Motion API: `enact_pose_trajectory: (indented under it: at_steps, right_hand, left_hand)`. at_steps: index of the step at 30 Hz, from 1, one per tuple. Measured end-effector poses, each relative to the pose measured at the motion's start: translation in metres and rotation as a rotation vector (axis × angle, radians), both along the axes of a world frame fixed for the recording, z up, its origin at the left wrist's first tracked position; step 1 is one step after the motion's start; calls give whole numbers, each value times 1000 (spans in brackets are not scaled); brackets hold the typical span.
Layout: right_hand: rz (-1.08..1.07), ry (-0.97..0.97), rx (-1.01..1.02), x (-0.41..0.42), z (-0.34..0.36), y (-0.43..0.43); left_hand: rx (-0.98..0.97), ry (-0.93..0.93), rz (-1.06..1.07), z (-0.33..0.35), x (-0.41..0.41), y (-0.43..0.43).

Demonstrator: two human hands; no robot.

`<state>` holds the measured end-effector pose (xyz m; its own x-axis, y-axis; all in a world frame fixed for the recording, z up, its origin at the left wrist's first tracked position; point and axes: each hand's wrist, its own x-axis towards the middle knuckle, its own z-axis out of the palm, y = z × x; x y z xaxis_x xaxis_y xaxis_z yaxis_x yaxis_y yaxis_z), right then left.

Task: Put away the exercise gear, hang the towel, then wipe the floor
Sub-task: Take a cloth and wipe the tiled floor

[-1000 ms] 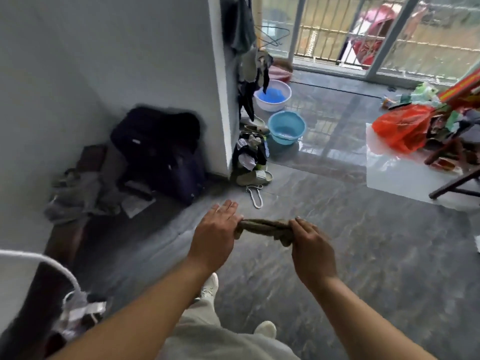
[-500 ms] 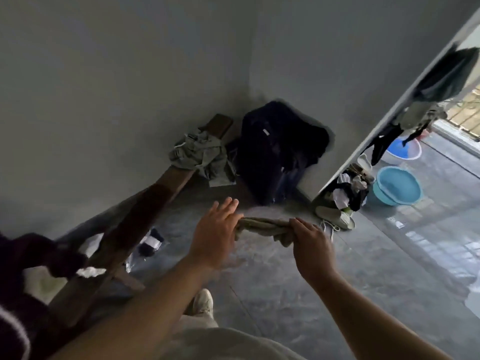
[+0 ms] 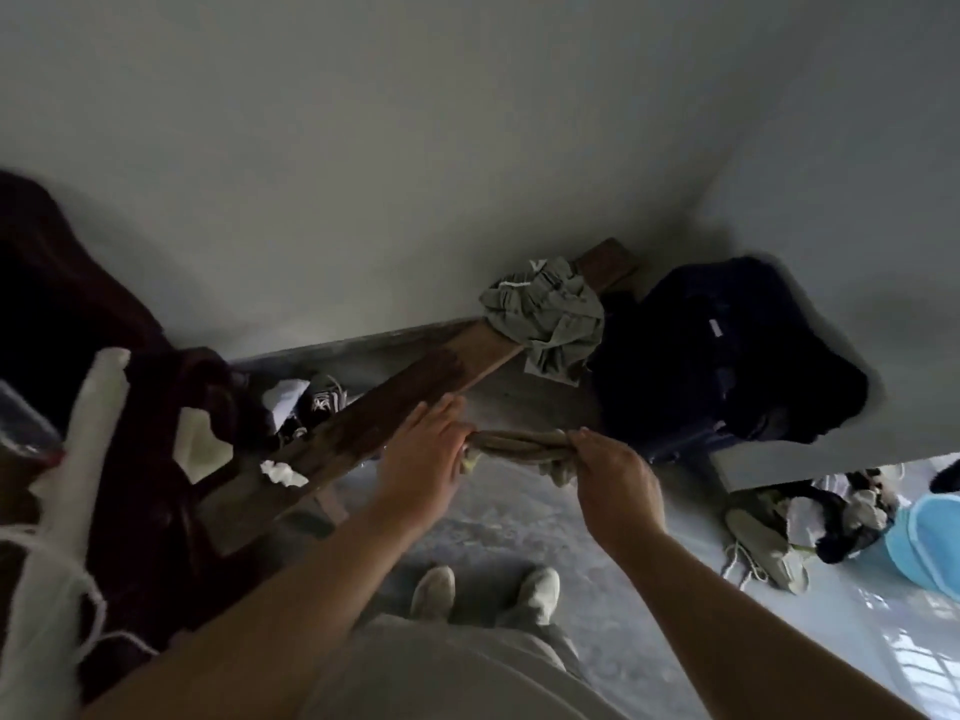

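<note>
1. The towel (image 3: 519, 443) is hanging in the air at about waist height, twisted into a tight olive-brown rope. It is stretching level between the two hands, above the grey floor (image 3: 519, 522) and in front of the person's pale shoes (image 3: 434, 589).

2. The right hand (image 3: 615, 483) is clamping the towel's right end. Its fingers are curling right round the cloth, and a small wad is bulging out below the knuckles.

3. The left hand (image 3: 423, 457) is taking the other end in under its palm. Its fingers are reaching forward fairly straight and the thumb is hidden, so I cannot tell exactly how that end is being pinched. The taut cloth suggests it is being held firmly.

4. The step looks like wringing or rolling the towel before it is hung.
   - To do it well, the wrists should be turning opposite ways while the hands are pulling gently apart.
   - The left fingers should be closing round their end so it is not slipping.
   - The roll should be staying out over the floor, away from the trousers.
   - It needs shaking open before it goes on a hook.

5. Further out, a wooden plank (image 3: 395, 418) is slanting just beyond the left hand. It is carrying a crumpled grey-green garment (image 3: 545, 319) at its far end, beside a dark bag (image 3: 727, 356) in the corner.

6. A blue basin (image 3: 930, 543) is showing at the right edge.
</note>
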<state>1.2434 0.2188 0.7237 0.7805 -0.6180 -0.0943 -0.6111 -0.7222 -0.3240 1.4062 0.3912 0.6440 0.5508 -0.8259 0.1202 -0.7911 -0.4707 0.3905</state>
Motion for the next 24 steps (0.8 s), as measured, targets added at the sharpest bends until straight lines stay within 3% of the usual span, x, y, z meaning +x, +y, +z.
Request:
enact_pose_trajectory:
  at_steps: [16, 24]
  right_hand:
    - [657, 286, 107, 167, -97, -56]
    - [706, 273, 164, 246, -152, -58]
  left_hand:
    - [188, 169, 575, -47, 44, 14]
    - [180, 223, 647, -100, 96, 16]
